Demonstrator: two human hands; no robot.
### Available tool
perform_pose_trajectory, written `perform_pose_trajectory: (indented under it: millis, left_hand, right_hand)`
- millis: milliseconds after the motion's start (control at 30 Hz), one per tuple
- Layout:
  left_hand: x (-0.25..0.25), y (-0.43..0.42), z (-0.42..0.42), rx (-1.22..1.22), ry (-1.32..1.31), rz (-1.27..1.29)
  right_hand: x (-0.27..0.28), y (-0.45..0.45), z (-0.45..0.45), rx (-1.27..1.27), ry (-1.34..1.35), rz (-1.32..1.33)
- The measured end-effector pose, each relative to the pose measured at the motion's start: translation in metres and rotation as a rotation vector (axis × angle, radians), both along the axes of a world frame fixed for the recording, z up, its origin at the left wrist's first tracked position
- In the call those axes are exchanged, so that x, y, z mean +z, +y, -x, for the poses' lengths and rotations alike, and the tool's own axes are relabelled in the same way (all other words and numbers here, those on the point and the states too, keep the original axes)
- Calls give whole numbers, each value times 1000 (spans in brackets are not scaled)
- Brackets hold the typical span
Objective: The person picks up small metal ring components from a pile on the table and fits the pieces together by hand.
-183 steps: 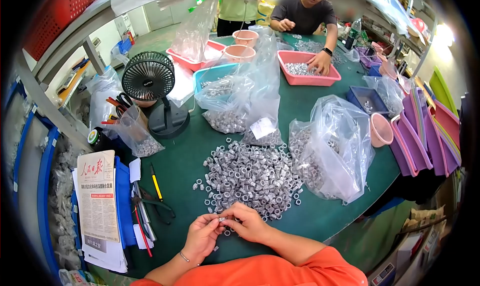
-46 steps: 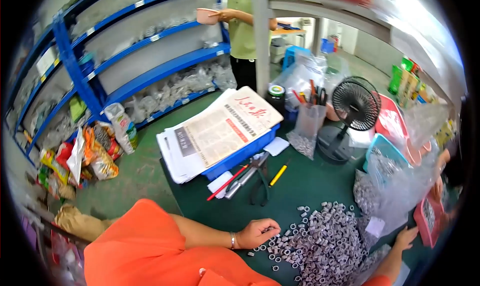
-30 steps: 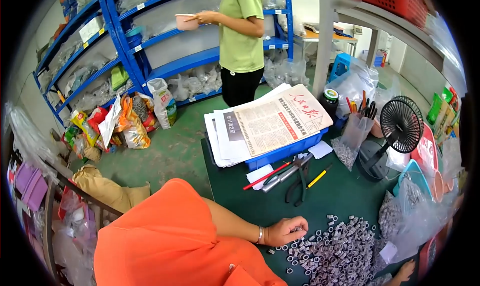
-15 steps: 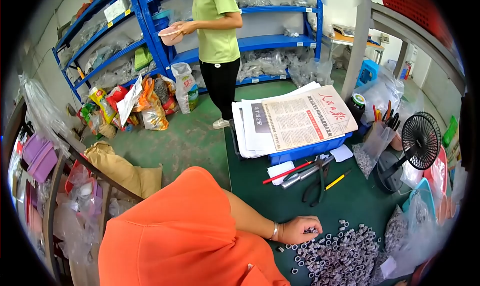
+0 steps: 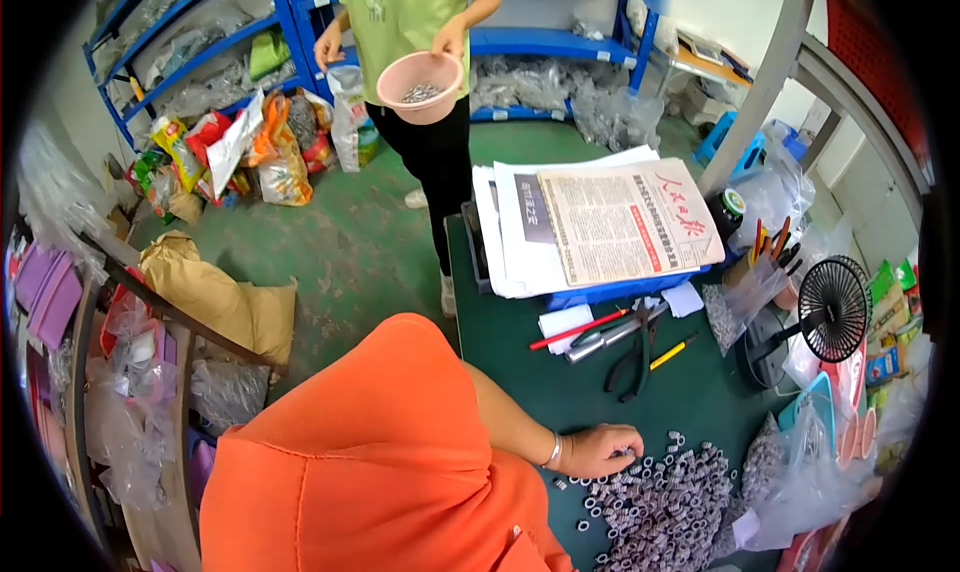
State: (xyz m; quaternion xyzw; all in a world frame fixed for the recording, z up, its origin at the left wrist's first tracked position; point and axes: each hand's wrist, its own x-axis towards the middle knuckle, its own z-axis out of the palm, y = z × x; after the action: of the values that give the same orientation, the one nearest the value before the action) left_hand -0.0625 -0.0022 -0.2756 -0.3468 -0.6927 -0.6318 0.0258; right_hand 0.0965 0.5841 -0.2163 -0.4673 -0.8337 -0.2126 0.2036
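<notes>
My left hand (image 5: 600,450), with a bracelet at the wrist, rests at the left edge of a pile of small grey metal rings (image 5: 665,507) on the green table (image 5: 520,402). Its fingers are curled in, and a ring or two shows at the fingertips. My right hand is outside the view. Pliers (image 5: 632,362), a yellow pen (image 5: 672,352) and a red pencil (image 5: 580,329) lie beyond my left hand. Past them a newspaper (image 5: 630,222) tops a stack of papers on a blue tray (image 5: 640,290).
A person (image 5: 415,32) stands beyond the table with a pink bowl (image 5: 420,87) of small metal parts. A black fan (image 5: 835,307) stands at the right, near plastic bags (image 5: 815,472). Blue shelves (image 5: 540,42) stand behind, with sacks (image 5: 220,302) on the floor at the left.
The view has swung left from the pile. My right hand has left the view. The person in green has turned toward the table and come closer with the bowl. My left hand stays by the pile.
</notes>
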Motion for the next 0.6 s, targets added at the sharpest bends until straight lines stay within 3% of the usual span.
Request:
perform_pose_trajectory:
  millis: [100,167,333,367,400,533,600]
  left_hand:
    - [10,-4,-3,-41,-137,-27]
    - [3,-2,-1,-16,-65,-52]
    - [6,-5,-2,-84,-185,-39]
    - [7,-4,-2,-72,-193,-54]
    - [7,-4,-2,-60,-203,-68]
    - [4,-3,-3,-50,-163,-102]
    - [6,-5,0,-65,-152,-71]
  right_hand:
    - [43,-26,-13,19,-132,208]
    - [68,-41,-18,19,-189,282]
    - [88,-33,-46,142,-402,361]
    - [122,-122,-29,247,-172,424]
    - [132,-130,-26,225,-181,411]
    - [126,-142,-32,297,-478,272]
    - [116,-171,-22,373,-393,287]
